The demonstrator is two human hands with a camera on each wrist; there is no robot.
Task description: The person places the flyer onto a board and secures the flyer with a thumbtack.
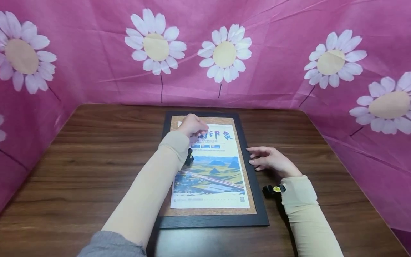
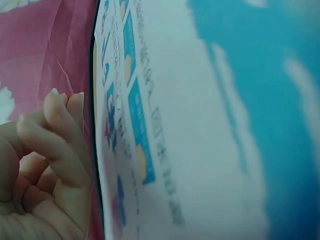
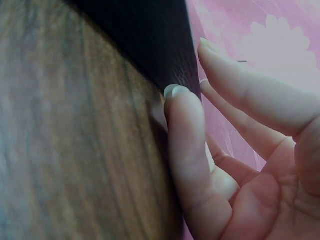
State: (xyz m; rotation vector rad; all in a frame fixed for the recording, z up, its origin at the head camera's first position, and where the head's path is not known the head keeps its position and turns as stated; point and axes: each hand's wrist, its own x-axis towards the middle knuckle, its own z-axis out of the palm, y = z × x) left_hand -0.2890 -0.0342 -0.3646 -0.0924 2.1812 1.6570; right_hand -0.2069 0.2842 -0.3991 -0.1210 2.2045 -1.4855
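Note:
A black-framed cork board lies flat on the table. On its cork rests a printed poster with a landscape picture and large characters at the top. My left hand is above the poster's upper part, covering some of the characters. In the left wrist view its fingertips pinch a small red piece, mostly hidden by the fingers. My right hand is at the board's right edge, fingers loosely bent. One of its fingertips touches the frame's side in the right wrist view.
The brown wooden table stretches out on both sides of the board. A pink cloth with white daisies hangs behind it and along both sides. Each wrist wears a black camera mount over a pale sleeve.

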